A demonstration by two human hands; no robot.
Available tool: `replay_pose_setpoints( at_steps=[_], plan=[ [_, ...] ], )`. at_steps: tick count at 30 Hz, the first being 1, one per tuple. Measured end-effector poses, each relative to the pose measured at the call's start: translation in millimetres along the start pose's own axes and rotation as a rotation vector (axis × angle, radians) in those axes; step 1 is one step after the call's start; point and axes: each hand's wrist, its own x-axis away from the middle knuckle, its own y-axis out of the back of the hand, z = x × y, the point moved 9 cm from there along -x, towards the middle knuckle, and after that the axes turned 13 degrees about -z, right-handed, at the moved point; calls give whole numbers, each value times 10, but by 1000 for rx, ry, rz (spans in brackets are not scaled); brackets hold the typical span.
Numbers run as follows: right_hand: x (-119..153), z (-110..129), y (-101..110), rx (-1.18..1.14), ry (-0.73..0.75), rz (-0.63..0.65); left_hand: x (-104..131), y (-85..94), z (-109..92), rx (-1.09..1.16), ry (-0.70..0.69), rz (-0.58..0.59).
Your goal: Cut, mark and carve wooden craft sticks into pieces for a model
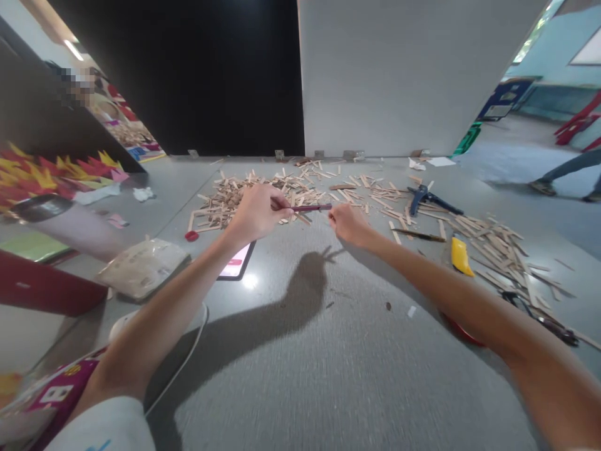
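Between my two hands, above the grey table, is a thin dark reddish stick-like object (310, 208), held nearly level. My left hand (260, 211) pinches its left end between thumb and fingers. At its right end is my right hand (348, 224), with fingers curled closed; whatever sits in those fingers is too small to make out. Behind both hands lies a loose pile of small wooden strips (225, 199). A tablet or phone (238, 264) with a lit pinkish screen lies partly under my left forearm.
At right are a dark blue clamp-like tool (434, 202), a yellow object (461, 255), more wooden strips (504, 241) and dark pliers (554, 327). A plastic packet (144, 268) and a tumbler (70, 225) lie left. Black and white panels (394, 75) stand behind. A person's legs (570, 172) show far right.
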Motion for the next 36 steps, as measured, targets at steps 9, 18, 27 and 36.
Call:
replay_pose_setpoints(
  at_steps=[9, 18, 27, 36],
  plan=[
    [1592, 705, 286, -175, 514, 260, 17, 195, -6, -42, 112, -109],
    [2195, 540, 79, -139, 568, 185, 53, 167, -55, -7, 127, -89],
    [260, -431, -96, -61, 28, 59, 46, 117, -67, 13, 94, -46],
    [1681, 513, 314, -358, 331, 165, 40, 87, -12, 73, 70, -42]
  ],
)
